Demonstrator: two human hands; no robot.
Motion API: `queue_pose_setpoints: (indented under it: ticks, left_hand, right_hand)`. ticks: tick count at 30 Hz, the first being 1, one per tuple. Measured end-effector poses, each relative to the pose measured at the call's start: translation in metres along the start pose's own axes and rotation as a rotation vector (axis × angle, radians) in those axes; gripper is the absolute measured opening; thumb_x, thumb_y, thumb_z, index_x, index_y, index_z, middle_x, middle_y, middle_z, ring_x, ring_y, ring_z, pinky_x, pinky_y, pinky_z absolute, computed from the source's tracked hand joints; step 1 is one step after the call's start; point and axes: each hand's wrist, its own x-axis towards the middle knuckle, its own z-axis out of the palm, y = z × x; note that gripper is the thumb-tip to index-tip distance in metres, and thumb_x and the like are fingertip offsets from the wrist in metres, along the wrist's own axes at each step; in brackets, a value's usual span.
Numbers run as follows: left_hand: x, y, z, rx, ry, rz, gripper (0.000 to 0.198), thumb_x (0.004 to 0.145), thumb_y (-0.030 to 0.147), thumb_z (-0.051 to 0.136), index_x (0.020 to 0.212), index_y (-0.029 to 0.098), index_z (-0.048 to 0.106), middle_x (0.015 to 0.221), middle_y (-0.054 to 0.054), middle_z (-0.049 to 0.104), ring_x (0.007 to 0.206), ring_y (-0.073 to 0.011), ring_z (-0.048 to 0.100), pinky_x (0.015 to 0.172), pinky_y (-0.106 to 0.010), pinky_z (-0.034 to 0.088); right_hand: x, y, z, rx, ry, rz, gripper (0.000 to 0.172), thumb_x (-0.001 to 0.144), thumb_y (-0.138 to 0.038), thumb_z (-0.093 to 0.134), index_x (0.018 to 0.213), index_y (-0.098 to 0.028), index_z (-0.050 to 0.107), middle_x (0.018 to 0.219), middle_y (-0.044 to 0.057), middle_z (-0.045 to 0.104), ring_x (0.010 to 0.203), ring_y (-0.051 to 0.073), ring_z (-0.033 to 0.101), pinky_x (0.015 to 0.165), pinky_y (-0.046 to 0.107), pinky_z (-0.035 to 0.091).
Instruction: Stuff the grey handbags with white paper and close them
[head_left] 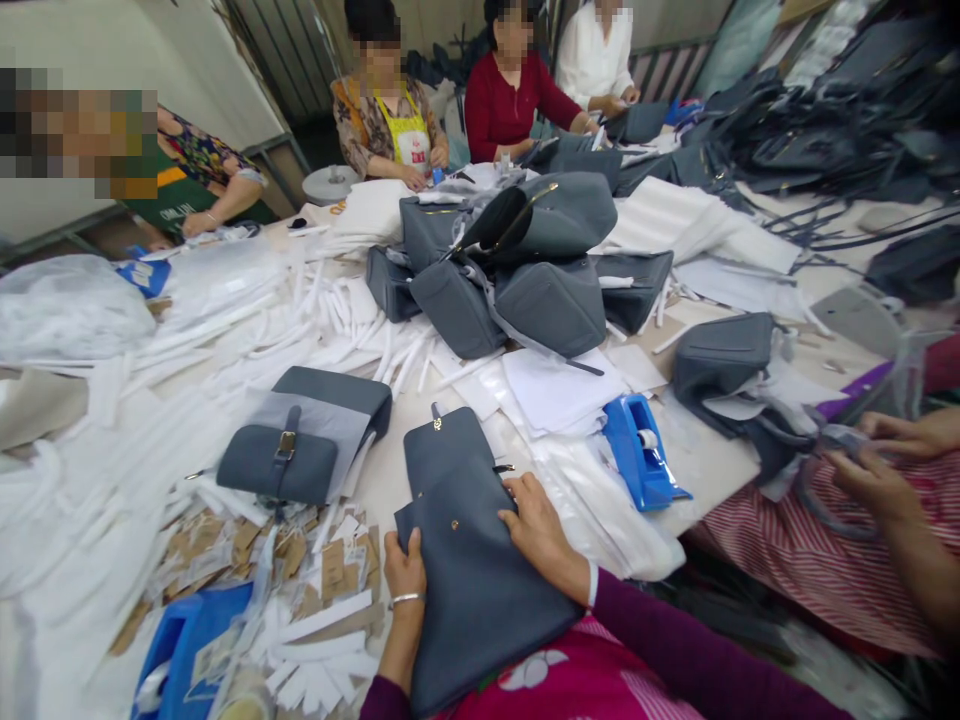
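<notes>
A dark grey handbag (480, 580) lies tilted at the table's front edge, its lower end against my apron. The flap (448, 455) is folded back away from me and shows a small gold fitting. My left hand (405, 575) grips the bag's left edge, thumb on the front. On the upper right edge rests my right hand (536, 525), fingers curled over the rim beside a zipper pull. Just beyond, to the left, sits another grey bag (281, 460) with a buckled strap and pale wrapping sheet.
Grey bags (551, 300) are piled mid-table. Blue tape dispensers (641, 450) (187, 650) stand right and front left. White paper strips (202, 340) and brown tags (337, 570) cover the left side. At right, a co-worker's hands (877, 470) handle a bag; several people work along the far side.
</notes>
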Motion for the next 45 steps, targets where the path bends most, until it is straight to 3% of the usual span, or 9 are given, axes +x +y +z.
queue_pose_setpoints:
  ticks: [6,9,17,23,28,35,37,40,45]
  left_hand:
    - [0.0,0.002,-0.002,-0.066,-0.038,-0.041,0.019,0.081,0.042,0.046,0.08,0.023,0.044,0.075,-0.005,0.059,0.073,-0.0235,0.059,0.07,-0.036,0.048]
    - [-0.001,0.0,-0.002,-0.077,-0.035,-0.021,0.018,0.083,0.042,0.044,0.08,0.024,0.043,0.074,-0.004,0.057,0.072,-0.0226,0.058,0.07,-0.035,0.047]
    - [-0.004,0.0,0.004,-0.062,0.011,0.002,0.016,0.086,0.036,0.043,0.082,0.021,0.047,0.072,-0.003,0.056,0.068,-0.0206,0.057,0.067,-0.033,0.045]
    - [-0.003,-0.005,0.01,-0.044,0.013,-0.018,0.013,0.089,0.031,0.042,0.088,0.019,0.048,0.069,-0.002,0.056,0.068,-0.0214,0.059,0.064,-0.031,0.043]
    - [-0.005,-0.009,0.011,-0.056,0.011,-0.002,0.012,0.091,0.029,0.042,0.092,0.019,0.049,0.069,-0.002,0.057,0.069,-0.0215,0.06,0.063,-0.03,0.042]
    - [-0.004,-0.009,0.009,-0.053,0.034,0.026,0.012,0.09,0.03,0.043,0.088,0.019,0.048,0.074,-0.005,0.06,0.067,-0.0208,0.06,0.063,-0.03,0.042]
    - [-0.004,-0.009,0.009,-0.073,0.035,0.032,0.012,0.09,0.029,0.043,0.089,0.019,0.048,0.075,-0.005,0.061,0.069,-0.0208,0.061,0.064,-0.03,0.043]
    - [-0.004,-0.008,0.009,-0.072,0.031,0.035,0.011,0.089,0.029,0.043,0.09,0.019,0.049,0.076,-0.005,0.061,0.071,-0.0209,0.062,0.064,-0.03,0.044]
    - [-0.004,-0.004,0.008,-0.007,0.022,0.043,0.014,0.09,0.028,0.044,0.096,0.017,0.049,0.083,-0.008,0.064,0.075,-0.0218,0.063,0.065,-0.029,0.044]
  right_hand:
    - [0.028,-0.012,0.008,0.084,-0.136,0.214,0.034,0.071,-0.024,0.067,0.102,-0.02,0.055,0.095,0.007,0.064,0.091,0.023,0.06,0.08,0.032,0.044]
    - [0.032,-0.009,0.016,0.116,-0.131,0.302,0.034,0.074,-0.034,0.065,0.103,-0.02,0.055,0.096,0.007,0.067,0.09,0.024,0.063,0.077,0.032,0.044]
    - [0.023,0.026,0.038,0.235,-0.021,0.281,0.031,0.073,-0.027,0.06,0.102,-0.023,0.054,0.103,0.005,0.067,0.096,0.023,0.062,0.081,0.033,0.046]
    - [0.021,0.025,0.037,0.259,-0.004,0.225,0.025,0.069,-0.035,0.058,0.09,-0.02,0.055,0.089,0.006,0.066,0.084,0.024,0.061,0.076,0.034,0.046]
    - [0.029,0.007,0.022,0.354,-0.129,0.217,0.013,0.064,-0.027,0.058,0.075,-0.021,0.054,0.075,0.003,0.064,0.073,0.022,0.059,0.067,0.031,0.046]
    - [0.038,-0.009,0.009,0.845,-0.388,0.479,0.035,0.056,-0.024,0.068,0.089,-0.019,0.055,0.079,0.003,0.068,0.068,0.021,0.064,0.069,0.035,0.052]
    - [0.036,-0.006,0.012,0.886,-0.354,0.49,0.035,0.056,-0.025,0.07,0.087,-0.018,0.055,0.076,0.003,0.068,0.066,0.02,0.065,0.069,0.035,0.052]
    - [0.033,0.004,0.024,0.807,-0.186,0.425,0.032,0.059,-0.027,0.068,0.086,-0.019,0.053,0.08,0.003,0.067,0.072,0.02,0.064,0.071,0.034,0.052]
    - [0.028,0.022,0.042,0.379,0.003,0.181,0.037,0.074,-0.031,0.056,0.108,-0.018,0.048,0.103,0.009,0.063,0.096,0.024,0.06,0.087,0.04,0.048]
